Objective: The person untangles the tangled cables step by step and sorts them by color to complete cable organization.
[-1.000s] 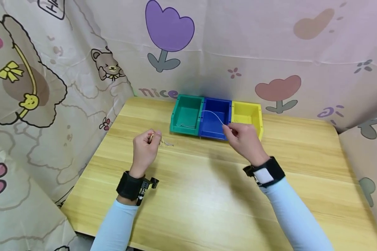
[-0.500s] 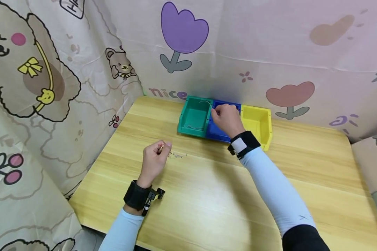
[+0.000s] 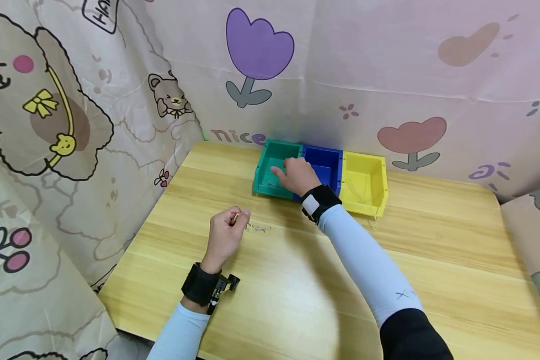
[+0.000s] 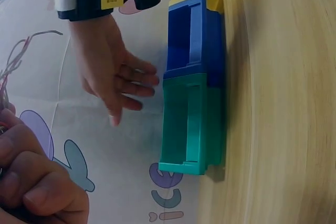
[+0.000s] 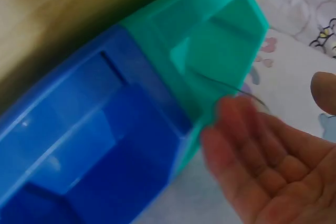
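My left hand pinches a small bundle of thin strings between thumb and fingers, left of the bins and above the table. In the left wrist view loose whitish and reddish string ends stick up beyond the curled fingers. Over the green bin, my right hand is spread with thumb apart and nothing in its grip. A thin dark-looking string shows at the green bin beside the right fingertips. Grey string also lies at the bottom of that bin.
The blue bin sits joined between the green and yellow bins at the table's back. Yellow string lies in the yellow bin, with a yellow end hanging over its front. A printed curtain stands close behind.
My right hand has moved left from the blue bin to the green one and let go of the pale string it pinched. The left hand keeps its grip on the bundle.
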The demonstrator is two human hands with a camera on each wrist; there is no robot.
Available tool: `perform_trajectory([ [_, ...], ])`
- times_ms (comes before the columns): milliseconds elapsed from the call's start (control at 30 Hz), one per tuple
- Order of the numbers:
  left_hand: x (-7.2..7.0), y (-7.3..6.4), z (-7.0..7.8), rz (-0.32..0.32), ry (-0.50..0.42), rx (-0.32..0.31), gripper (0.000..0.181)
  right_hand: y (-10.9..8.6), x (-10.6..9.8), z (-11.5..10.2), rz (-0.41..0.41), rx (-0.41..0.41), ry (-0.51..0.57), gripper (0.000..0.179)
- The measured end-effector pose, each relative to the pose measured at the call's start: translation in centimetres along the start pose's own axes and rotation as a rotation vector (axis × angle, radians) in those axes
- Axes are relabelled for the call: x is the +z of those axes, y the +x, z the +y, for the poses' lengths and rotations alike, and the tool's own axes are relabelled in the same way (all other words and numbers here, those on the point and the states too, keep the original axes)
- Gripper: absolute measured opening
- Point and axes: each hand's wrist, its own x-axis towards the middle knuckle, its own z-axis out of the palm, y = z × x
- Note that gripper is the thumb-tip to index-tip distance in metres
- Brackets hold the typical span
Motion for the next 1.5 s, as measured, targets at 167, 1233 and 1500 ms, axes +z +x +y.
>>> perform_trajectory([
  [167,0.1,-0.1,0.2,0.007,-0.003,0.006,0.039,-0.4,-1.0,-0.2,0.055,-0.067,0.003,0.039],
  [1233,2.4,0.5,1.4,-0.088,-0.037,-0.019,0.027,-10.0,-4.0,-1.6,-0.002,-0.483,0.314,0.02],
  [1500,2.9,0.6,1.6,-0.098,-0.09,-0.032,0.027,-13.0,-3.2,-1.0,-0.095,-0.499,0.422,0.015],
])
